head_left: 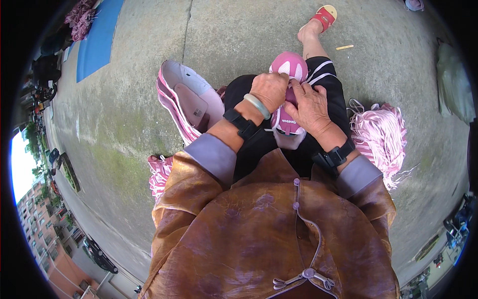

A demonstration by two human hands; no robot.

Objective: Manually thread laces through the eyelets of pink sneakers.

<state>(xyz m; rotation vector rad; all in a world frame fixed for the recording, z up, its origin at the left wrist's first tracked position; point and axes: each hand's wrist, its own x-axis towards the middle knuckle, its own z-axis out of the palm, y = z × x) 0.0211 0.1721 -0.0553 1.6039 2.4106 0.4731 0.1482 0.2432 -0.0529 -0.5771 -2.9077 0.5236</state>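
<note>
A pink and white shoe upper (288, 64) lies across my lap with its rounded toe pointing away from me. Over its middle, my left hand (269, 90) is closed, thumb and fingertips pinched at the opening where laces would run. My right hand (309, 107) grips the shoe from the other side, thumb on the pink tongue area and bent fingertips close to the left ones. Between the fingertips the detail is hidden, so any lace there cannot be made out. A bangle and a black strap circle my left wrist; another black strap is on the right.
Left of my legs sits an open pink-edged bag (191, 102) with a pale lining. Pink and white laces form a bundle (381, 132) at the right and a smaller one (161, 174) at the left. A blue mat (102, 42) lies on the concrete ground (239, 35).
</note>
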